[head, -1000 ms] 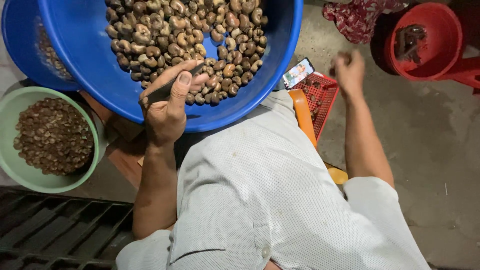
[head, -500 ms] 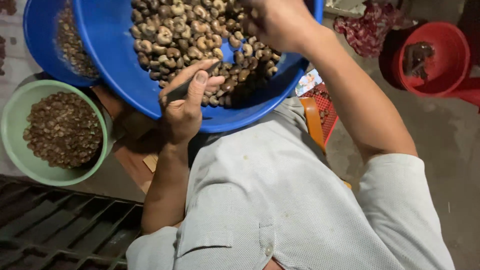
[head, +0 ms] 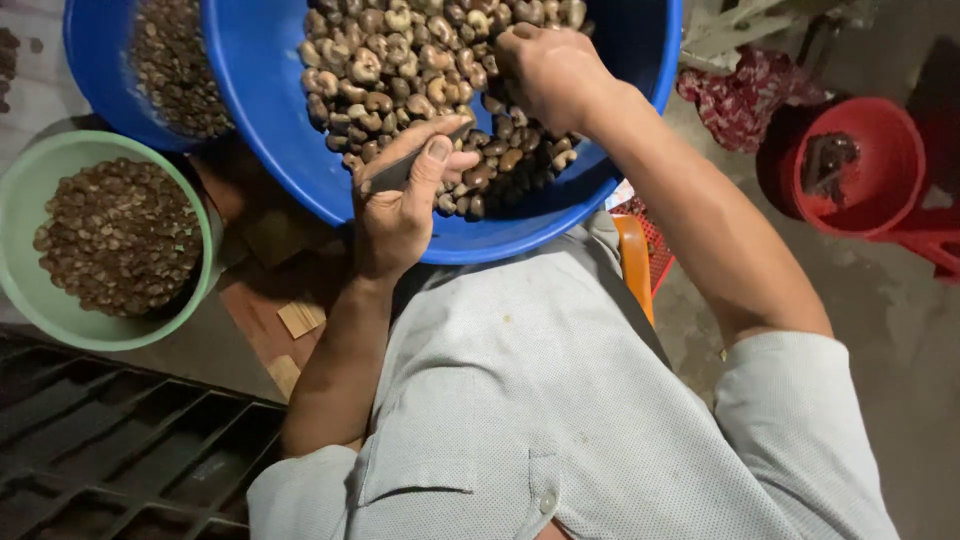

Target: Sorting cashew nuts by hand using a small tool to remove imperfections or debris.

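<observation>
Two blue basins point(head: 260, 150) sit along the top of the frame, the big one in the centre heaped with cashew nuts point(head: 400, 60) too many to count, the second blue basin point(head: 90, 70) at upper left also holding nuts. One green bowl point(head: 30, 290) of small brown pieces lies at left, and one red bucket point(head: 890, 190) and one patterned red cloth point(head: 745, 100) at upper right. Two hands show, the left hand point(head: 400, 215) holding one dark blade point(head: 400, 172) and the right hand point(head: 550, 75) in the nuts, with one red crate point(head: 655, 250) at centre right.

Left hand point(head: 400, 205) grips a dark blade point(head: 415, 160) — right hand point(head: 545, 70) seemingly picks cashews point(head: 400, 60).
</observation>
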